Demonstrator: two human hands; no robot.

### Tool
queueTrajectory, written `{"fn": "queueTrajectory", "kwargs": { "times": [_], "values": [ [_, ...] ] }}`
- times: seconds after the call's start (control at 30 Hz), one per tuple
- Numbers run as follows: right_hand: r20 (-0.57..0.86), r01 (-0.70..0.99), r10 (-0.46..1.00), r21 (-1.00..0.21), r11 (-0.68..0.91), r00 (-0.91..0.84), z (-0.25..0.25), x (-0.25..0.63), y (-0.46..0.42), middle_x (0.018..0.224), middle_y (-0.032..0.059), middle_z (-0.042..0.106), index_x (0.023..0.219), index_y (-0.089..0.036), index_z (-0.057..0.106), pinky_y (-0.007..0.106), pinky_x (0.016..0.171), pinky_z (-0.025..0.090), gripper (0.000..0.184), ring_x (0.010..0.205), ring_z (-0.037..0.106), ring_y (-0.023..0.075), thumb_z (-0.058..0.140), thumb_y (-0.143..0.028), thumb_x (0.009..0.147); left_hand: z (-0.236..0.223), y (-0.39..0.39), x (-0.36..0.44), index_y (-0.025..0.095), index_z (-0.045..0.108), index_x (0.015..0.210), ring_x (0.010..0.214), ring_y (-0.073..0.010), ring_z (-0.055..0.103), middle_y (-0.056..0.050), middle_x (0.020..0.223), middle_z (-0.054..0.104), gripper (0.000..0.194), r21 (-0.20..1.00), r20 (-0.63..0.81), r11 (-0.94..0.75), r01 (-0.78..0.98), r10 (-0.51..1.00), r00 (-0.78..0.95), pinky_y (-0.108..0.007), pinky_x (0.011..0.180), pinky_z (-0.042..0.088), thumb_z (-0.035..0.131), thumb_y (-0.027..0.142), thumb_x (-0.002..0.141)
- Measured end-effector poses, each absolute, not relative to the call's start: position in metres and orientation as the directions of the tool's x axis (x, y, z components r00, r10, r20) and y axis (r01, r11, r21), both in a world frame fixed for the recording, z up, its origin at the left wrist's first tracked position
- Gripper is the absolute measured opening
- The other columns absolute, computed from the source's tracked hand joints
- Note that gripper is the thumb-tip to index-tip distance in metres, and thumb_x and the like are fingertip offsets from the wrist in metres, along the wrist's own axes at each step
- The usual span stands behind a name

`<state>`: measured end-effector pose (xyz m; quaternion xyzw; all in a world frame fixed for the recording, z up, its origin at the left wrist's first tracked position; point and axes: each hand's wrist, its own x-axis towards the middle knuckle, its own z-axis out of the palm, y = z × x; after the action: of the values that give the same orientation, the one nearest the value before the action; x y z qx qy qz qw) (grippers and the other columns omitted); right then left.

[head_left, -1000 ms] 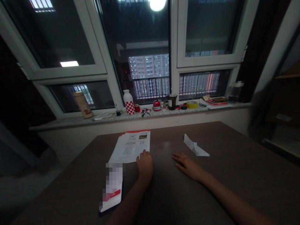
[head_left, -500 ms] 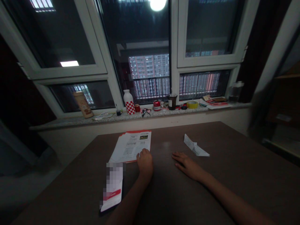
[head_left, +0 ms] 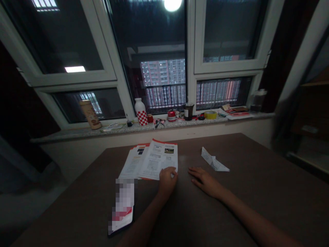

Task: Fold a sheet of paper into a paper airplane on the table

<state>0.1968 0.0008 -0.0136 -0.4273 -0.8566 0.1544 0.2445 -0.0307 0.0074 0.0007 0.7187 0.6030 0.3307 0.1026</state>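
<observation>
My left hand (head_left: 168,178) is closed at the lower right corner of a printed sheet of paper (head_left: 160,156), its thumb and fingers pinching the edge. That sheet lies partly over a stack of printed sheets (head_left: 131,164) with orange top edges. Flat on the brown table rests my right hand (head_left: 203,179), fingers stretched out and holding nothing. Just beyond it sits a folded paper boat (head_left: 214,161) made from printed paper. A smartphone (head_left: 123,209) with a lit, partly pixelated screen lies left of my left forearm.
Behind the brown table (head_left: 257,192) runs a stone windowsill (head_left: 115,129). On it stand a tan tumbler (head_left: 90,115), a red-and-white checkered bottle (head_left: 141,112), a red jar (head_left: 171,116), a dark drink cup (head_left: 188,112), yellow tape (head_left: 210,115) and a clear jug (head_left: 257,100).
My left hand has moved right, drawing the top sheet off the stack so that the printed sheet below shows. My right hand and the paper boat have stayed in place.
</observation>
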Motion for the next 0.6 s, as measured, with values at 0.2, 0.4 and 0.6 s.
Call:
{"fn": "queueTrajectory", "kwargs": {
  "times": [0.2, 0.4, 0.6],
  "values": [
    [0.361, 0.602, 0.809, -0.541, 0.587, -0.465, -0.008, 0.194, 0.000, 0.143, 0.0068, 0.049, 0.136, -0.026, 0.049, 0.044, 0.111, 0.035, 0.044, 0.132, 0.044, 0.0220, 0.046, -0.029, 0.093, -0.001, 0.002, -0.020, 0.020, 0.065, 0.062, 0.102, -0.0201, 0.065, -0.002, 0.104, 0.073, 0.012, 0.699, 0.331, -0.313, 0.642, 0.939, 0.098, -0.039, 0.098, 0.044, 0.065, 0.017, 0.074],
    [0.376, 0.540, 0.751, -0.528, 0.655, -0.542, -0.005, 0.189, -0.004, 0.141, 0.0050, 0.050, 0.130, -0.027, 0.055, 0.043, 0.111, 0.035, 0.038, 0.131, 0.044, 0.0211, 0.047, -0.024, 0.092, -0.003, 0.001, -0.017, 0.020, 0.063, 0.055, 0.100, -0.0186, 0.065, -0.001, 0.102, 0.073, 0.018, 0.771, 0.341, -0.338, 0.540, 0.935, 0.098, -0.034, 0.095, 0.048, 0.076, 0.012, 0.064],
    [0.398, 0.540, 0.728, -0.492, 0.683, -0.559, 0.003, 0.186, -0.006, 0.147, 0.0043, 0.044, 0.125, -0.027, 0.058, 0.044, 0.112, 0.032, 0.039, 0.135, 0.039, 0.0217, 0.048, -0.016, 0.089, -0.006, 0.002, -0.016, 0.021, 0.064, 0.054, 0.106, -0.0210, 0.062, -0.002, 0.100, 0.073, 0.019, 0.780, 0.365, -0.365, 0.508, 0.925, 0.105, -0.037, 0.099, 0.045, 0.079, 0.013, 0.062]
  ]
}}
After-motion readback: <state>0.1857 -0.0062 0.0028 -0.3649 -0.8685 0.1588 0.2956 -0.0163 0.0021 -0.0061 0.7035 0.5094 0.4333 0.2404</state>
